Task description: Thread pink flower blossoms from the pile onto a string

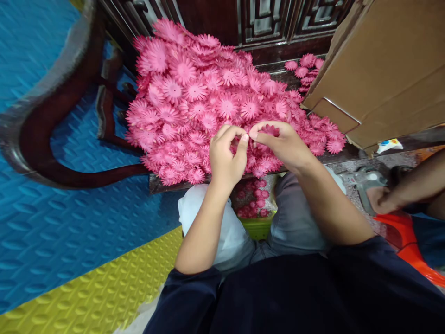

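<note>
Both of my hands are raised in front of a large heap of pink artificial flower heads point(194, 91), with the fingertips nearly meeting. My left hand point(227, 150) is closed, thumb and forefinger pinched together. My right hand point(280, 141) also makes a pinch just beside the left fingertips. Whatever lies between the fingertips is too small to make out. Pink petals show through the loop of the right thumb and forefinger. More pink flower heads point(259, 197) lie low down between my knees, by a green container edge point(257, 227).
The heap rests on a dark carved wooden bench point(167, 185) with a curved armrest point(69, 171) at left. A cardboard box point(385, 60) stands at right, with small pink flowers point(306, 69) behind it. Another person's leg point(410, 185) is near a red-orange stool point(406, 236).
</note>
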Motion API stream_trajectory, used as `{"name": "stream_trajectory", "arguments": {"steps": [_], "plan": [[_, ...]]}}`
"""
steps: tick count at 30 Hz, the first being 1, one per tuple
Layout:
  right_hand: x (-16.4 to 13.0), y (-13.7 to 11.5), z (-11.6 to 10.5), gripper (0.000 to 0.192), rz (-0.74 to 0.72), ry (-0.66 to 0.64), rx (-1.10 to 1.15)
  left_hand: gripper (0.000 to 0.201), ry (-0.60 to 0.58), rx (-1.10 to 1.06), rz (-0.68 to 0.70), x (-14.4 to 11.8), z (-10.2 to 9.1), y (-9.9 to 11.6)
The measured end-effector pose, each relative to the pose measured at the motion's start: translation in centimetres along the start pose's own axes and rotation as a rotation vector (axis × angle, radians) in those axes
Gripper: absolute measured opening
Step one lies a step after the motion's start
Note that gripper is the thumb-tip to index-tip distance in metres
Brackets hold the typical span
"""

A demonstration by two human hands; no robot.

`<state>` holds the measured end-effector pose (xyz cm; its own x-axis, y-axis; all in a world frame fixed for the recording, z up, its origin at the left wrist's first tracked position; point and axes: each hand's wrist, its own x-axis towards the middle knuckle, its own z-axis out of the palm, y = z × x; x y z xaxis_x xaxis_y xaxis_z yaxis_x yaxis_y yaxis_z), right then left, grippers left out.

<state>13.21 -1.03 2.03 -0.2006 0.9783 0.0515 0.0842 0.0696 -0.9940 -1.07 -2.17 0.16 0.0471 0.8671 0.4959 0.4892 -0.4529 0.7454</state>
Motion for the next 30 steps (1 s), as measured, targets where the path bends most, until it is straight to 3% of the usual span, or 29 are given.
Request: {"name": "stream_trajectory", "arguments": {"steps": [9, 20, 30], "plan": [[0.01, 0.22, 0.05, 0.007, -0.010, 0.025, -0.035, 0.023, -0.026, 0.036, -0.022, -0.01, -0.09, 0.39], [-0.09, -0.12, 0.13, 0.007, 0.027, 0.007, 0.026, 0.021, -0.015, -0.270, -0.151, 0.11, 0.14, -0.10], [0.08, 0.23, 0.14, 0.007, 0.012, 0.023, 0.018, 0.008, 0.000, -0.224, -0.155, 0.11, 0.29, 0.08]]}}
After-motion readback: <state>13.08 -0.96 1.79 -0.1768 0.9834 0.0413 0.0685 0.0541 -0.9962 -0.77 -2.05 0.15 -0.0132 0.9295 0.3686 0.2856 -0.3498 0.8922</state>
